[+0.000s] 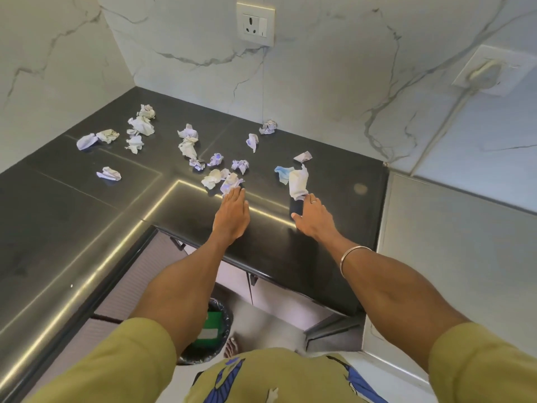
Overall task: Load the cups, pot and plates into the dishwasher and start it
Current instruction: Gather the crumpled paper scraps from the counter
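Note:
No cup, pot, plate or dishwasher shows in the head view. Several crumpled paper wads lie scattered on a black countertop (87, 216). My left hand (232, 212) reaches forward with straight fingers, its fingertips touching a crumpled white-and-purple wad (229, 180). My right hand (312, 216) lies flat on the counter with the thumb spread, and its fingertips meet the lower edge of a larger white paper wad (298, 181). A blue-tinted scrap (282, 172) sits just left of that wad. Neither hand holds anything.
A bin with a black liner (223, 318) stands on the floor below the counter's edge, something green inside. A grey metal surface (441, 234) adjoins the counter on the right. Marble walls carry a socket (255, 23) and a plugged outlet (488, 71).

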Motion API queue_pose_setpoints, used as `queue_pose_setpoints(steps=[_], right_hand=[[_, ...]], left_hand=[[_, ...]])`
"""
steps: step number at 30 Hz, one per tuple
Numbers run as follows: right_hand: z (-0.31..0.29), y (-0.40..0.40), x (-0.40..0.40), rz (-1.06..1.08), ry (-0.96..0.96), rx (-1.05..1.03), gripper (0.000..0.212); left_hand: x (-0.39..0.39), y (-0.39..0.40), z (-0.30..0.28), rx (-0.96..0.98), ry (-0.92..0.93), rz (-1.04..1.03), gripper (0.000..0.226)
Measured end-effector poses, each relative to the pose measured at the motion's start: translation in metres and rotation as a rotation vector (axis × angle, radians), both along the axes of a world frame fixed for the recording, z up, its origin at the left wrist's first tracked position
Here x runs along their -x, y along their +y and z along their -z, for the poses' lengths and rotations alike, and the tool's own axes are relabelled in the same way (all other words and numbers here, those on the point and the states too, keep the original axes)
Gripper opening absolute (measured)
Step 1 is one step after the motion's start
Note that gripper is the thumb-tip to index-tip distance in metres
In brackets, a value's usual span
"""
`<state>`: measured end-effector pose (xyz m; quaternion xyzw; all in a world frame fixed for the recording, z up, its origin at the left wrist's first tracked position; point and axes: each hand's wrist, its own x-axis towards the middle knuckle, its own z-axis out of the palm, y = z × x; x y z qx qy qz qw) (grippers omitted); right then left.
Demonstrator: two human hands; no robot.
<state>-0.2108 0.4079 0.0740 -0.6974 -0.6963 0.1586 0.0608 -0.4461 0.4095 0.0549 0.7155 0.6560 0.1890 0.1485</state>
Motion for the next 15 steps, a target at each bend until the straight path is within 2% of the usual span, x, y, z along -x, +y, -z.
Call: queue_pose_setpoints(steps=[6, 11, 15], right_hand=[[0.002, -0.007, 0.013, 0.168, -0.135, 0.007, 0.067], [0.001, -0.014, 0.021, 0.242, -0.121, -0.033, 0.043], [0.005, -0.018, 0.025, 0.28, -0.114, -0.015, 0.038]], left_hand=[[0.016, 0.03, 0.002, -0.006, 0.001, 0.139, 0.05], [0.011, 0.041, 0.007, 0.0, -0.02, 0.234, 0.05], [0.006, 0.041, 0.008, 0.009, -0.084, 0.243, 0.046]])
